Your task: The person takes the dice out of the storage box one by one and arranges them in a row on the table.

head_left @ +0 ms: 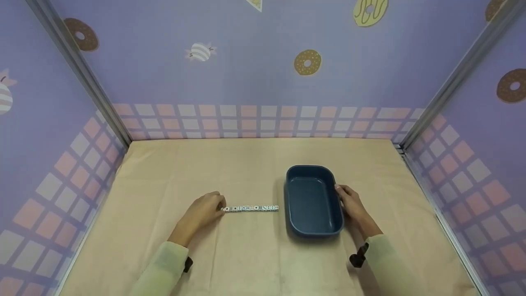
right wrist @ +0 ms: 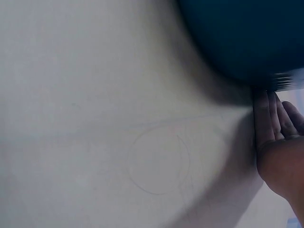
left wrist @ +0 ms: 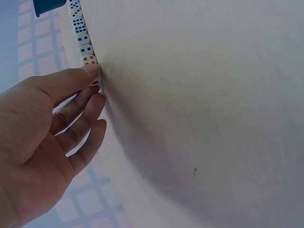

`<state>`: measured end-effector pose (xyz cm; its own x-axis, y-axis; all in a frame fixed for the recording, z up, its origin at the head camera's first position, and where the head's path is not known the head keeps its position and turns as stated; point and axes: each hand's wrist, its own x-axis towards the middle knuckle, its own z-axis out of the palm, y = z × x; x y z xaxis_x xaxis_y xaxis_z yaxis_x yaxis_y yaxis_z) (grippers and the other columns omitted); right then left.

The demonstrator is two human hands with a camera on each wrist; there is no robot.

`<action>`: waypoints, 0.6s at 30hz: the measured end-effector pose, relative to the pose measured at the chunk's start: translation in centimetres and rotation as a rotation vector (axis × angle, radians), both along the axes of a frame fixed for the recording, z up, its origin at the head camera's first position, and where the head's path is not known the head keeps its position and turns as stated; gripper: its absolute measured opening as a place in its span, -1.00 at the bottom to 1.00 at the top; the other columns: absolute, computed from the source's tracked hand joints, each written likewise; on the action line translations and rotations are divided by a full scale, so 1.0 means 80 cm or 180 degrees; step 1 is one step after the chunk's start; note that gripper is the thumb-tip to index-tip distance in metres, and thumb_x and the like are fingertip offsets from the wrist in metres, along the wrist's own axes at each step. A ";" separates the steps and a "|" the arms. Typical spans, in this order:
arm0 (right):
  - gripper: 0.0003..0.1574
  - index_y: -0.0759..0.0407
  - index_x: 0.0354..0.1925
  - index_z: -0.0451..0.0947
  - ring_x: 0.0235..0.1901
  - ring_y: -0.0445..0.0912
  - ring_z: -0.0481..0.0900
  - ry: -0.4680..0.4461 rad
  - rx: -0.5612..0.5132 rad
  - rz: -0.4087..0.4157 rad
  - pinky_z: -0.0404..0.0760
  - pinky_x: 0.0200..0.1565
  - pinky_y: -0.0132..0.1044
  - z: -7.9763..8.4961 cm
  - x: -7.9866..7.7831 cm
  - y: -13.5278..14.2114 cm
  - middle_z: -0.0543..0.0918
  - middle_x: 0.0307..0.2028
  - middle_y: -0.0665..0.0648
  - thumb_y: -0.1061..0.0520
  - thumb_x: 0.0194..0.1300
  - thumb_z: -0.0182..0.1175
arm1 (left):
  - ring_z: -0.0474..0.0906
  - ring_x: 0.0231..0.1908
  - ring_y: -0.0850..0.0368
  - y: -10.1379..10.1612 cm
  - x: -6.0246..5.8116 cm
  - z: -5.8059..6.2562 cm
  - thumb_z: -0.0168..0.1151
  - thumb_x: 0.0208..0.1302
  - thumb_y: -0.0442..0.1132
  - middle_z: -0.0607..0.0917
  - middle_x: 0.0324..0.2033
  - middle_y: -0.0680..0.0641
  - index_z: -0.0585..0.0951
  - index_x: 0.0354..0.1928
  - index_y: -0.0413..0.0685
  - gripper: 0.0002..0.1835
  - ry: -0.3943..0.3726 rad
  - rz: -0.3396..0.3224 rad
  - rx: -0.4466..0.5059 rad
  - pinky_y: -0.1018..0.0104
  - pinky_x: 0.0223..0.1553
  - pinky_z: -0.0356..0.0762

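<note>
A straight row of white dice (head_left: 252,208) lies on the cloth, running left to right in the head view. My left hand (head_left: 204,211) is at its left end. In the left wrist view, the thumb and fingers of that hand (left wrist: 52,118) pinch the end die (left wrist: 95,81), which shows a red pip. To the right of the row is a deep dark-blue rectangular dish (head_left: 313,203) with nothing in it. My right hand (head_left: 354,209) grips its right side, thumb at the rim. The right wrist view shows fingers (right wrist: 263,116) against the dish's underside or wall, partly hidden.
A beige cloth (head_left: 242,168) covers the table. Purple walls with a pink and white check band (head_left: 248,123) stand at the back and both sides, with metal posts (head_left: 102,98) in the corners. Creases run across the cloth.
</note>
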<state>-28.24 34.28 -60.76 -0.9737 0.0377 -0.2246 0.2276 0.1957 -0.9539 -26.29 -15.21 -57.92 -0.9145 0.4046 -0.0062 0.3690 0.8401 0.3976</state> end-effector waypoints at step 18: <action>-0.32 0.31 0.40 0.47 0.30 0.11 0.44 0.0008 0.0178 -0.0247 0.33 0.42 0.04 0.006 -0.008 -0.018 0.53 0.33 0.32 -0.17 0.68 0.00 | 0.59 -0.20 0.13 -0.011 -0.001 -0.007 0.51 0.33 -0.28 0.65 -0.23 0.05 0.73 -0.16 -0.06 -0.88 -0.0205 0.0108 0.0315 0.12 -0.04 0.64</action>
